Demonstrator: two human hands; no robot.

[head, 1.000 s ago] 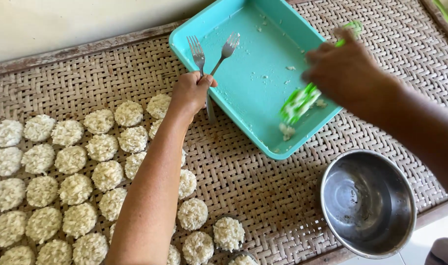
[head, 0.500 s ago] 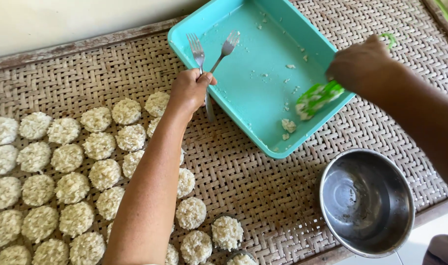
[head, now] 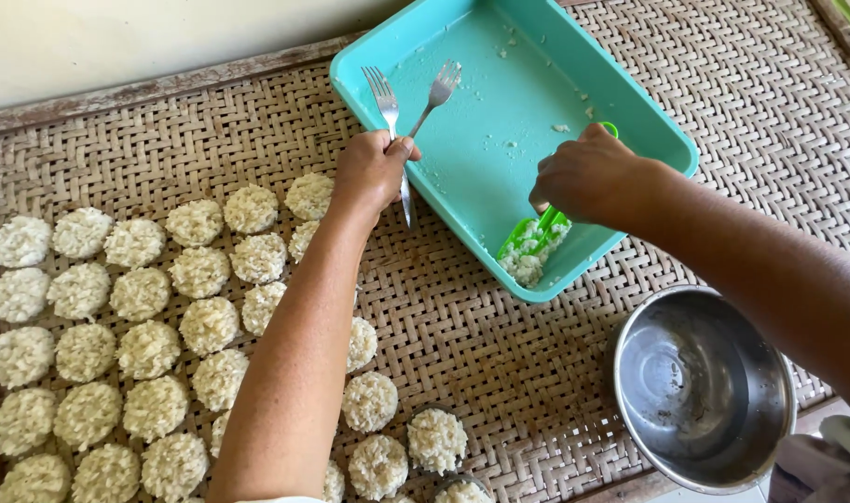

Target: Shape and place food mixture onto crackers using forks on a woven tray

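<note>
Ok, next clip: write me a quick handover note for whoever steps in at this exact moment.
Left hand grips two forks, tines up over the teal tray.
Right hand holds a green scoop, its tip in a small heap of rice mix at the tray's near corner.
Done: rows of round rice patties laid on the woven mat.
Left: only that heap and scattered grains in the tray. Steel bowl sits near the mat's edge, looks empty.

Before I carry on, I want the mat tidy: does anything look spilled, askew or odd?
Nothing stands out. The round white rice patties lie in even rows on the woven mat. Loose grains stay inside the turquoise plastic tray, where the right hand scrapes with a green scoop. The left hand holds two metal forks.
</note>
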